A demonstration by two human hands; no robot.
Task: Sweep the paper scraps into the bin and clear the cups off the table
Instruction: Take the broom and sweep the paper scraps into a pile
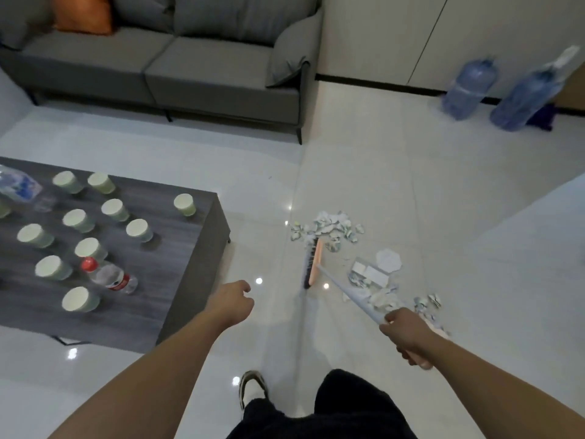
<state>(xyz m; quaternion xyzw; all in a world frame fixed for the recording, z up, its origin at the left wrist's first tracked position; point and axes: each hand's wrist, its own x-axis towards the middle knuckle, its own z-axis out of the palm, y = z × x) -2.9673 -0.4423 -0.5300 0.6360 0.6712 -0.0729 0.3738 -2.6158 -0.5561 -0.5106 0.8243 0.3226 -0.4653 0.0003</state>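
Note:
My right hand (406, 335) grips the pale handle of a broom (311, 264), whose dark bristled head rests on the white tile floor just below a pile of paper scraps (329, 229). More paper scraps (376, 280) lie to the right of the broom head, some running under the handle towards my right hand. My left hand (232, 301) hangs over the floor with its fingers loosely curled and holds nothing. On the dark low table (190, 255) at the left stand several pale green paper cups (79, 220). No bin is in view.
A plastic bottle with a red cap (109, 275) lies among the cups, and a blue-and-white bag (17, 185) sits at the table's far left. A grey sofa (177, 64) stands behind. Two blue water jugs (500, 90) lean by the wall at right. My shoe (251, 388) is below.

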